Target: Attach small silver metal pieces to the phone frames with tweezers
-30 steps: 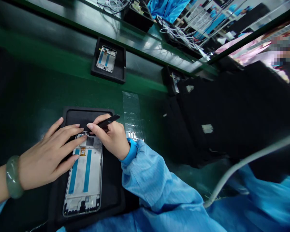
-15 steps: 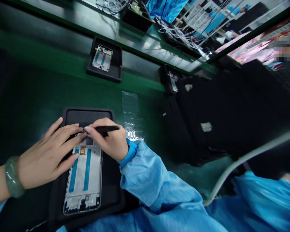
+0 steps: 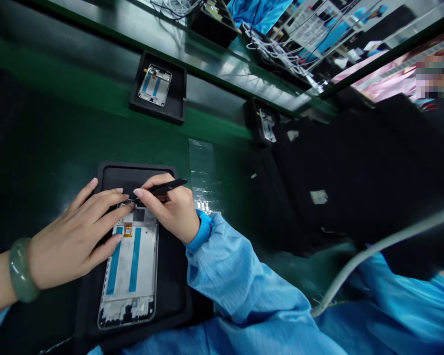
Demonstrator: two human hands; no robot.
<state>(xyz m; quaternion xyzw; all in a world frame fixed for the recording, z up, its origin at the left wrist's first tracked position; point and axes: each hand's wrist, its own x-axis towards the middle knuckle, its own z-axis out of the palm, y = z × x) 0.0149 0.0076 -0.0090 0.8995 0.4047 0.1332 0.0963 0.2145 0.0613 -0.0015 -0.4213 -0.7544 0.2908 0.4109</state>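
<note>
A silver phone frame with two blue strips and a small orange flex piece lies in a black foam tray in front of me. My left hand, a green bangle on its wrist, rests spread over the frame's upper left edge, fingertips at the top end. Pinched in my right hand is a pair of black tweezers, slanting down toward the frame's top edge. Fingers cover the tips, and I cannot tell whether they grip a part. A clear sheet with small white-edged pieces lies right of the tray.
Another phone frame sits in a black tray farther back; a third frame is partly hidden at right. Dark stacked trays fill the right side. A grey hose curves past a co-worker's blue sleeve.
My right hand has lifted slightly and shifted a little right, and the tweezers now tilt more steeply. The left hand stays over the frame. The whole view has drifted slightly.
</note>
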